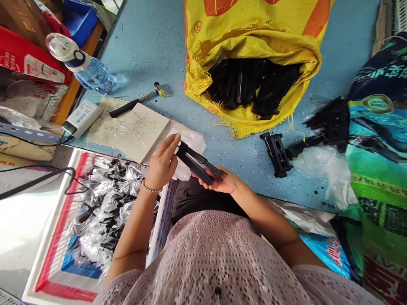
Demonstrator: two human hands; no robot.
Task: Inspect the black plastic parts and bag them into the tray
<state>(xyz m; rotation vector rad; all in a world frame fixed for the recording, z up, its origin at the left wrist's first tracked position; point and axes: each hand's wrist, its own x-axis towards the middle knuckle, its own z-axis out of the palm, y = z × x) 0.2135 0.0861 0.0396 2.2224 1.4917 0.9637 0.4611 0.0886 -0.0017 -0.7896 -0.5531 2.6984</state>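
Note:
A long black plastic part (195, 163), made of two narrow bars lying side by side, is held in front of my body, over the table's near edge. My right hand (221, 181) grips its lower right end, thumb on top and fingers beneath. At the upper left end, my left hand (163, 163) has its fingers and thumb closed about the tip; any small piece between them is too small to make out. Left of it, many thin metal pins (136, 131) lie scattered on a pale pad (159, 123). Crumpled white plastic (193, 140) lies behind the part.
A yellow woven sack (235, 123) spills similar black parts (251, 89). A small hammer (133, 103), a white box-shaped device (84, 116) and a water bottle (92, 74) stand left. More black pieces (276, 154) lie right. Below left, a crate (47, 271) holds bagged parts.

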